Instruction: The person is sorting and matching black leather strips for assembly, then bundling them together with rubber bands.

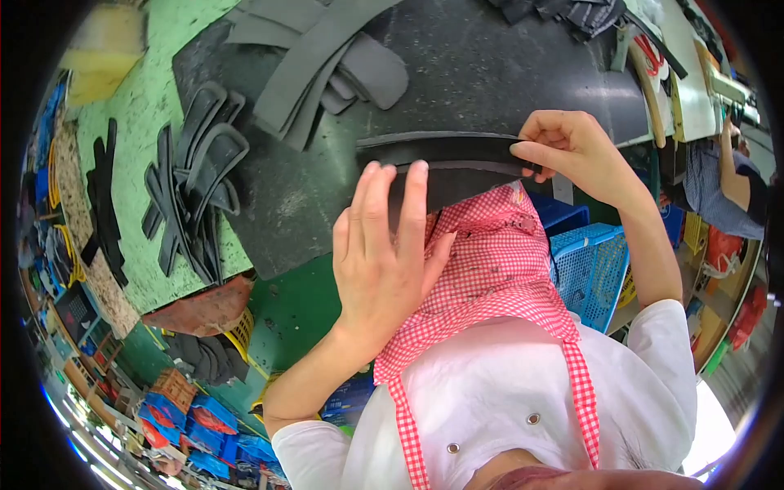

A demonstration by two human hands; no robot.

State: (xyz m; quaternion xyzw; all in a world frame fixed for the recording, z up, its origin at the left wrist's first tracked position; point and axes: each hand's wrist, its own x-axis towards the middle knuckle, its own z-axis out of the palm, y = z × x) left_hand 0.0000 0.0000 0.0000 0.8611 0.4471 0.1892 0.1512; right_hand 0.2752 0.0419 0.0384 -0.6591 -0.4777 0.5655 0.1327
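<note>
A long, slightly curved black strip (457,151) with raised edges lies along the near side of the dark work mat (278,216), right in front of my body. My right hand (572,151) pinches its right end between thumb and bent fingers. My left hand (380,253) is open, fingers stretched out and thumb apart, with its fingertips at the strip's near edge towards the left; whether they press on it I cannot tell. Beyond the strip lies a loose pile of flat grey curved pieces (327,69). To the left is a heap of black edged strips (196,171).
More thin black strips (104,204) lie at the green table's left side. A yellow block (102,53) sits at the far left corner. Black pieces (572,16) lie at the back right. A blue basket (588,269) stands beside me. At far right another person (723,188) is visible.
</note>
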